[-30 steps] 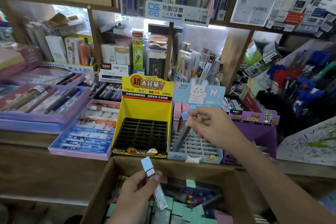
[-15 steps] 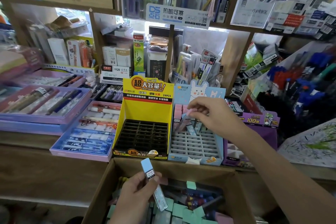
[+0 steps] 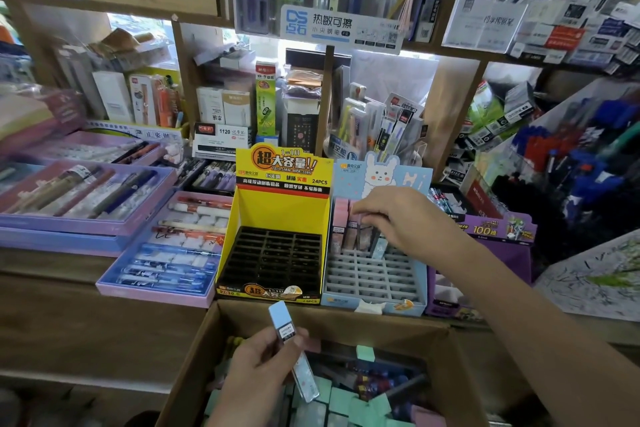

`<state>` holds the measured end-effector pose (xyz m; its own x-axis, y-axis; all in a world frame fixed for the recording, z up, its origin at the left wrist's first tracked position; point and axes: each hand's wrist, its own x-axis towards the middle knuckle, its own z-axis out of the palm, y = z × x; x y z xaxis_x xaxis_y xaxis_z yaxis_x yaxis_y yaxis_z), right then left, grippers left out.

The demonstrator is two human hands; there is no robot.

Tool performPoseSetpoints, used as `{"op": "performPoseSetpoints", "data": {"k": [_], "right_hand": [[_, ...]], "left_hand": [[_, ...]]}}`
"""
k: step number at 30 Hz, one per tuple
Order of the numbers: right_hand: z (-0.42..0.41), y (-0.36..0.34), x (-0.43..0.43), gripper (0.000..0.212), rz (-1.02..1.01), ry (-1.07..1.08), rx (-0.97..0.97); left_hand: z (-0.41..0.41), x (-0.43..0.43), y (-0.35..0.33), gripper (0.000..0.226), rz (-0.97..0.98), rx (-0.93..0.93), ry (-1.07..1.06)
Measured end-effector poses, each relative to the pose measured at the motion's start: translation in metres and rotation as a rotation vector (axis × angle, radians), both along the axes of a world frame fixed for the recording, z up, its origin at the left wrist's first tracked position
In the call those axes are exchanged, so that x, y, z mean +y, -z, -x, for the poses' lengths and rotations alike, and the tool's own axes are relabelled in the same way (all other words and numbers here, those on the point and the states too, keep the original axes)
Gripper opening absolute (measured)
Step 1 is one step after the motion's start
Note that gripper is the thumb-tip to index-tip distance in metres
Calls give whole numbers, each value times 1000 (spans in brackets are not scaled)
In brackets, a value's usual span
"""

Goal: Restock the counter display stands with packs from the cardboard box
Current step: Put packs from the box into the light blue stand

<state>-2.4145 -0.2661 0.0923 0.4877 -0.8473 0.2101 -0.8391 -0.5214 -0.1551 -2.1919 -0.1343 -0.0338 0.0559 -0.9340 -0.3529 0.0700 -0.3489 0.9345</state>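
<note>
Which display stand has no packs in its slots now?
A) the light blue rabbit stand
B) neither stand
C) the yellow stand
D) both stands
C: the yellow stand shows only empty slots in its black grid, while the light blue rabbit stand holds pink packs in its back row.

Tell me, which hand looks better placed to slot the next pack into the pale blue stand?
Left, probably. The left hand already grips a blue-capped pack over the cardboard box, just before the pale blue stand and its free slots. The right hand is busy at the back-row packs.
</note>
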Motion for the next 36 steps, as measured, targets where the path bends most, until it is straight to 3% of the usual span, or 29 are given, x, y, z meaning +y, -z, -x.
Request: {"op": "performPoseSetpoints", "data": {"k": [16,24,28,32,36], "right_hand": [[19,21,-7,19,41,83,-176],[14,31,-8,13,34,210,-394],[10,36,-8,4,77,227,-352],[8,37,-10,10,127,223,-301],[8,37,-9,16,138,223,-264]], "left_hand": [[0,0,-1,21,4,-1,4],[1,2,-5,21,-4,14,-3],[1,2,-4,18,-1,6,2],[0,2,-3,10,13,-1,18],[0,2,-3,16,38,-35,22]]}}
